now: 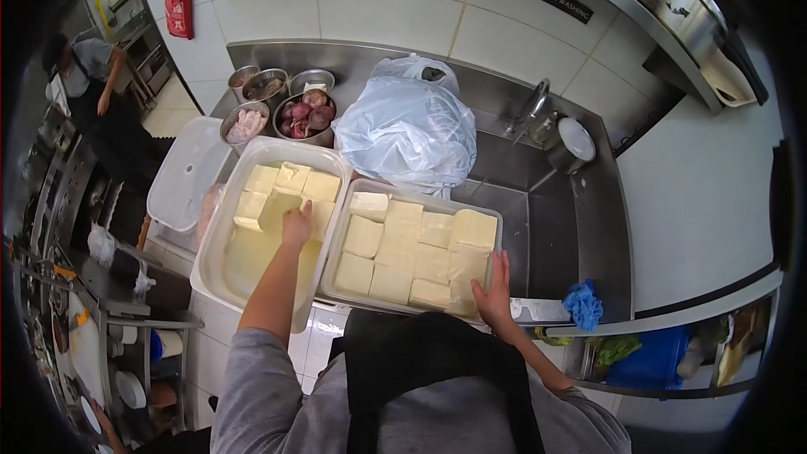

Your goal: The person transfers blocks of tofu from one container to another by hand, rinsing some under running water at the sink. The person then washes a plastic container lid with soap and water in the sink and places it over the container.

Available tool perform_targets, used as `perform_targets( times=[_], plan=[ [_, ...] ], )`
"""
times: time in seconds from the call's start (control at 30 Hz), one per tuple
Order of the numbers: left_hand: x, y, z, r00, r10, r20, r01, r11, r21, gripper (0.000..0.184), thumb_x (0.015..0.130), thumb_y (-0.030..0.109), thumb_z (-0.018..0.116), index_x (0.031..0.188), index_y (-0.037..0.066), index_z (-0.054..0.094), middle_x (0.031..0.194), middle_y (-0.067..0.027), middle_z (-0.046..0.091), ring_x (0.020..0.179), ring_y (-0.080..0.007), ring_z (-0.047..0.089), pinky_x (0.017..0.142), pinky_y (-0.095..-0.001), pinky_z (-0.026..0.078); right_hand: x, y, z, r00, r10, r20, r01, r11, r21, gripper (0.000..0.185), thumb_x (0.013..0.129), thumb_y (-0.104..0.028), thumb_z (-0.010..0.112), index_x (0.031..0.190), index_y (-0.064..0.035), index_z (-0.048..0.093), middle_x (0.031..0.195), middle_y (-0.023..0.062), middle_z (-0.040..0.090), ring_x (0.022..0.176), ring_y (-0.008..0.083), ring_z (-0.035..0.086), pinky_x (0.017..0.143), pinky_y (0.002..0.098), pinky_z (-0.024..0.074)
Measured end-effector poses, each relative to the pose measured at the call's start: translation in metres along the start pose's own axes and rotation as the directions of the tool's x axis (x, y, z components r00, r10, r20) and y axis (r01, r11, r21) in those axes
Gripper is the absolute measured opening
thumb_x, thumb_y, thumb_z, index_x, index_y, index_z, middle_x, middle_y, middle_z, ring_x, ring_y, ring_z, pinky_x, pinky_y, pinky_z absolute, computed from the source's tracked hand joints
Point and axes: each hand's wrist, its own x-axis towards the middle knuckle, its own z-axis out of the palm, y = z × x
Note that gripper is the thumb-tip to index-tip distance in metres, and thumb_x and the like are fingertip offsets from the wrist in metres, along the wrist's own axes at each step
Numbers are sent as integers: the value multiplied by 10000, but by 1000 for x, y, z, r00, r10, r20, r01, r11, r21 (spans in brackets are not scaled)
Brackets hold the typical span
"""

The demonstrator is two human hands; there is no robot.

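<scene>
My left hand [296, 226] reaches into the left white tub [202, 265], its fingers closed at the edge of a pale tofu block [320, 219]; part of the fingers is hidden. Other tofu blocks [261, 178] sit along the far side and left of this tub, in cloudy yellowish liquid [252, 256]. Beside it stands a second tub [329, 273], packed with rows of tofu blocks [393, 254]. My right hand [496, 292] lies against this tub's right side near the front corner, fingers stretched and holding nothing.
Behind the tubs are a bulky plastic bag [408, 126], a bowl of red onions [304, 118] and several metal bowls. The sink [546, 227] with its tap [531, 109] lies right, near a blue cloth [583, 304]. A lid [187, 172] lies left. Another person [105, 105] stands far left.
</scene>
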Motion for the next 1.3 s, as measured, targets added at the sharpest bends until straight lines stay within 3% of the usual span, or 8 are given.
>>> perform_targets(
  times=[0.3, 0.4, 0.5, 0.73, 0.8, 1.0, 1.17, 1.3],
  plan=[
    [-4, 9, -12, 999, -46, 10, 46, 999, 14, 703, 841, 499, 539, 1159, -126, 491, 1057, -281, 599, 1030, -378, 576, 887, -421, 448, 0, -1, -1, 1000, 23, 11, -23, 1000, 14, 708, 775, -127, 614, 1361, 23, 246, 1434, 276, 171, 1346, 407, 180, 1090, 428, 227],
    [10, -2, -28, 943, -148, 297, 243, 917, -315, 693, 814, 487, 599, 1165, -102, 500, 1026, -185, 634, 973, -302, 613, 852, -394, 465, 0, -1, -1, 1000, 30, -1, -30, 999, 16, 714, 770, -122, 618, 1364, 16, 246, 1435, 264, 176, 1345, 397, 189, 1088, 424, 235],
    [10, -6, -31, 802, -84, 591, 532, 551, -643, 647, 777, 383, 697, 1192, -72, 498, 1030, -118, 626, 957, -234, 601, 851, -404, 444, 0, 0, -1, 999, 41, -4, -40, 999, 25, 716, 768, -119, 618, 1365, 13, 246, 1436, 258, 175, 1343, 394, 195, 1088, 423, 239],
    [-16, 19, -36, 924, -174, 340, 302, 877, -373, 573, 815, 269, 684, 1221, -62, 454, 1124, -119, 590, 969, -220, 604, 812, -363, 493, -1, 6, 1, 999, 32, 6, -32, 999, 37, 719, 776, -136, 612, 1370, 15, 237, 1435, 263, 165, 1340, 403, 195, 1085, 429, 240],
    [-6, -10, -28, 875, 30, 484, 334, 686, -646, 547, 839, 239, 661, 1251, -38, 430, 1147, -121, 575, 996, -215, 593, 807, -341, 503, -1, 5, 0, 999, 32, 10, -33, 998, 47, 719, 778, -142, 610, 1370, 17, 235, 1434, 266, 164, 1339, 407, 193, 1085, 432, 237],
    [-32, -15, -63, 880, 52, 473, 423, 366, -829, 468, 878, 234, 609, 1247, 2, 439, 1123, -103, 583, 994, -219, 596, 839, -361, 509, 1, 2, -6, 999, -11, -48, 14, 998, 58, 701, 786, -146, 610, 1362, 24, 250, 1432, 270, 163, 1341, 413, 186, 1089, 434, 222],
    [-57, 54, -100, 889, 169, 425, 320, 434, -842, 492, 875, 200, 609, 1273, -14, 415, 1125, -94, 581, 1003, -217, 594, 862, -356, 498, 26, -41, -16, 959, -233, -163, 243, 969, 45, 654, 811, -111, 610, 1356, 16, 273, 1420, 242, 239, 1337, 375, 231, 1083, 434, 231],
    [-89, 150, -89, 824, 292, 485, 265, 558, -786, 549, 829, 187, 673, 1255, -49, 420, 1123, -115, 580, 998, -202, 590, 859, -335, 486, 54, -91, 5, 926, -108, 361, -294, 393, 871, 579, 901, -186, 579, 1380, -61, 279, 1377, 99, 379, 1276, 226, 366, 1053, 380, 301]
  ],
)
